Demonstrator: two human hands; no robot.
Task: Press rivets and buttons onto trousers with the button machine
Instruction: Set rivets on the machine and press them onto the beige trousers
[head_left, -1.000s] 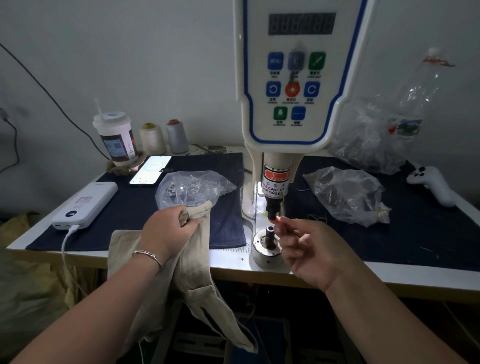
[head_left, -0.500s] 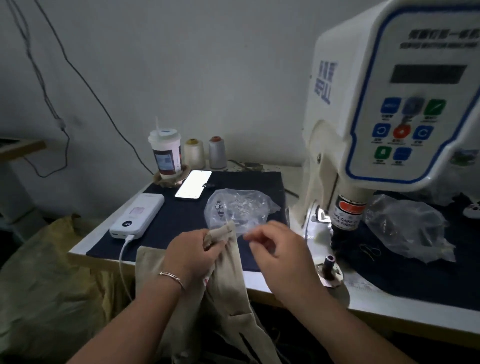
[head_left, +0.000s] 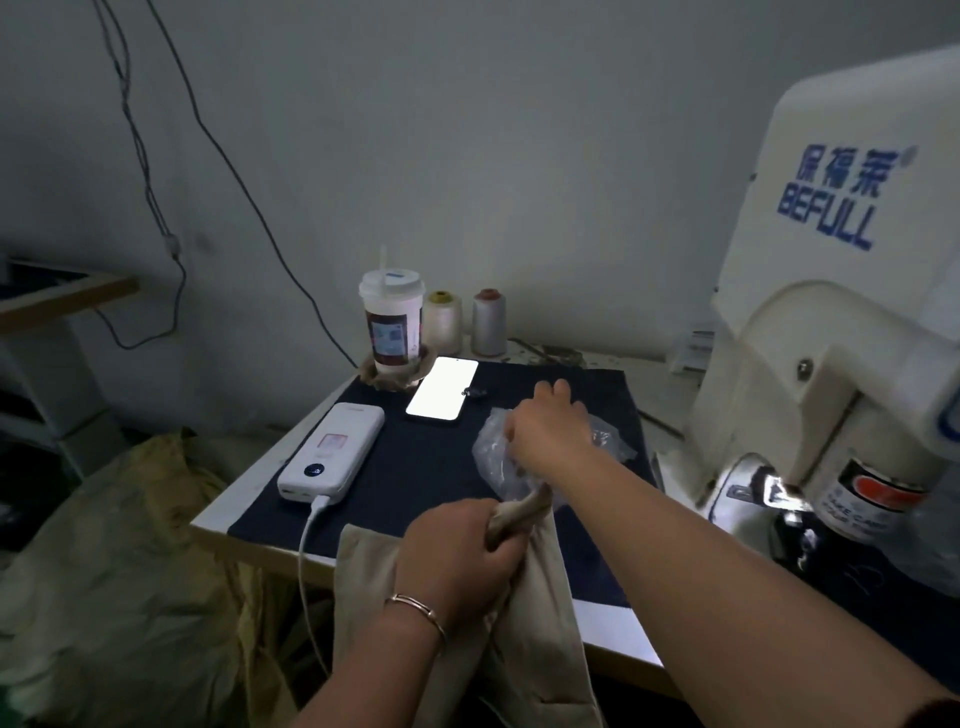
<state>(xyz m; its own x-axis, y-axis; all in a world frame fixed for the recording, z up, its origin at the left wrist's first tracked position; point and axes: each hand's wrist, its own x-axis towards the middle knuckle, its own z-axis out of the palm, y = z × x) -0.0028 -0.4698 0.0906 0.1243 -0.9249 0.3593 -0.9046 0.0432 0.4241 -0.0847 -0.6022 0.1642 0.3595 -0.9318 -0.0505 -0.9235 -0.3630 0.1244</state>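
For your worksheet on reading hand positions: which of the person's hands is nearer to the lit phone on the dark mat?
Right. The right hand reaches over the clear plastic bag, just beside the phone. The left hand grips the trousers at the table's near edge.

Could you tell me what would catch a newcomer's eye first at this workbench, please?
First the lit phone, glowing on the dark mat near the cup at the back. Then the big white button machine filling the right side. In front, the left hand grips beige trousers at the table edge, while the right hand reaches onto a clear plastic bag.
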